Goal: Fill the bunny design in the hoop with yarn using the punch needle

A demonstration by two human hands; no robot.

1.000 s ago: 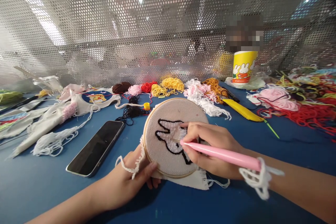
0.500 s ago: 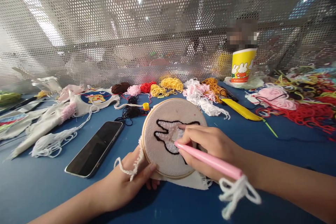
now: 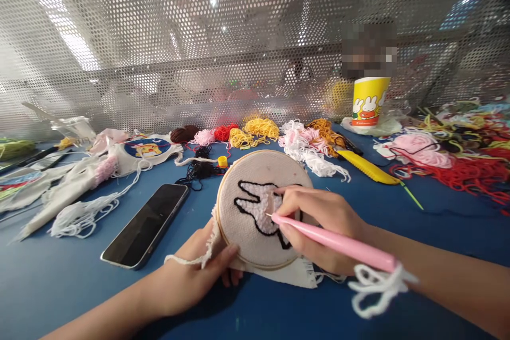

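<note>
A round embroidery hoop (image 3: 239,234) with pale cloth is tilted up at the middle of the view. On its cloth a black yarn outline (image 3: 249,208) with long ears is partly filled with pale loops. My left hand (image 3: 203,271) grips the hoop's lower left rim, thumb in front and some fingers behind. My right hand (image 3: 319,223) is closed round a pink punch needle pen (image 3: 334,241), its thin metal tip showing just over the pale loops. White yarn (image 3: 378,287) hangs in loops from the pen's back end.
A black phone (image 3: 145,226) lies left of the hoop. Behind are yarn bundles (image 3: 261,128), a yellow cutter (image 3: 368,167) and a yellow cup (image 3: 370,101). Red yarn (image 3: 470,175) is heaped at right, embroidered cloth (image 3: 147,149) at left. A perforated metal screen (image 3: 255,37) stands behind the table.
The pink pen and my right hand have moved slightly right and back from the cloth, so the metal tip now shows. The white yarn at the pen's end has swung right.
</note>
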